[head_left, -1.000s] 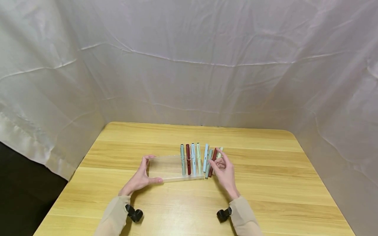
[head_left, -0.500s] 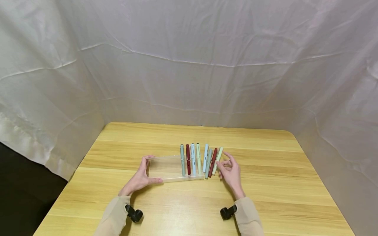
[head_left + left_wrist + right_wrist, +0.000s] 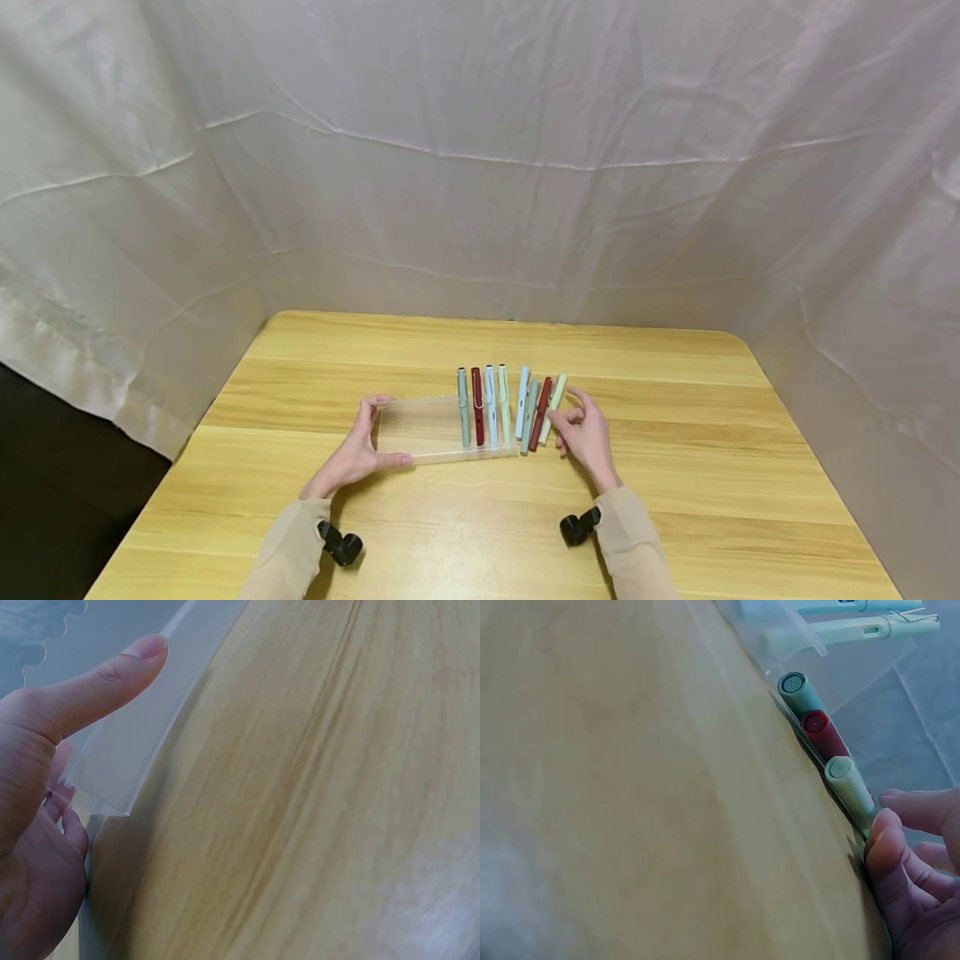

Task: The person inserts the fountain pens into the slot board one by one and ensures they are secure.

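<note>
At its left end a clear plastic tray (image 3: pixel 420 429) is held by my left hand (image 3: pixel 358 450), thumb on the front wall and fingers at the back. In its right part lie a grey-green fountain pen (image 3: pixel 464 417), a dark red one, a light blue one and a pale green one, side by side. Right of the tray, a second row lies slanted: a light blue pen (image 3: pixel 522 400), a grey-green pen (image 3: pixel 529 417), a dark red pen (image 3: pixel 541 414) and a pale green pen (image 3: pixel 558 393). My right hand (image 3: pixel 588 437) touches this last pen with its thumb, fingers loosely bent.
The wooden table (image 3: pixel 712 450) reaches out on both sides and in front of the hands. Pale cloth (image 3: pixel 480 208) hangs behind the table and at its sides. Black cameras sit on both wrists. A dark area (image 3: pixel 60 483) lies beyond the left edge.
My right hand has moved right, off the dark red pen to the outer side of the pale green pen, uncovering both. Over the last half second it barely moves. My left hand stays put.
</note>
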Demonstrator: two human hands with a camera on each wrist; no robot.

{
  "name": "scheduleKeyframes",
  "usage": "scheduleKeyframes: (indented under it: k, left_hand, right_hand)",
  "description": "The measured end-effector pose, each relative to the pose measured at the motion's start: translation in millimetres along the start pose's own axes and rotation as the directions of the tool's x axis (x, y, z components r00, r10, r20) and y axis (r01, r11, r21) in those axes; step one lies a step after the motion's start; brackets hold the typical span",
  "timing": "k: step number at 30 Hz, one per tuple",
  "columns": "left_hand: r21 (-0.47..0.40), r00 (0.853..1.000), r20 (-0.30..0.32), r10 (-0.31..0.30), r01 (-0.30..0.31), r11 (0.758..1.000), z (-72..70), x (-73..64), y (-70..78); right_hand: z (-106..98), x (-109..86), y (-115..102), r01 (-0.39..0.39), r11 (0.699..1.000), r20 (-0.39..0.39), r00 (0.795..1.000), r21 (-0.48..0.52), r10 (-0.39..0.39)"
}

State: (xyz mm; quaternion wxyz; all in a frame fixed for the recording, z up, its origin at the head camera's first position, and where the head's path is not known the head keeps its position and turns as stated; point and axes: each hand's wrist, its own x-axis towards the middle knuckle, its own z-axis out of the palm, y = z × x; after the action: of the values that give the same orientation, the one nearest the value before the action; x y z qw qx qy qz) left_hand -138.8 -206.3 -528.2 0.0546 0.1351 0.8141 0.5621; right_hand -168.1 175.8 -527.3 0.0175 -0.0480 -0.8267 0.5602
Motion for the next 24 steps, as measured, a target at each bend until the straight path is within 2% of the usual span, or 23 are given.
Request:
scheduleKeyframes:
  k: [7, 16, 24]
  left_hand:
    - [0.003, 1.000, 0.001, 0.004, -0.004, 1.000, 0.2, 0.1, 0.3]
    - [-0.006, 1.000, 0.001, 0.003, -0.003, 1.000, -0.3, 0.2, 0.9]
    - [-0.004, 1.000, 0.002, 0.005, -0.005, 1.000, -0.4, 0.2, 1.4]
  right_hand:
    - [-2.8, -1.1, -1.3, -0.005, 1.000, 0.040, 0.999, 0.003, 0.005]
    - [-14.3, -14.1, 1.9, -0.018, 0.999, 0.102, 0.995, 0.037, 0.014]
    - [-19.4, -2.6, 1.3, 0.007, 0.997, 0.060, 0.998, -0.071, -0.003]
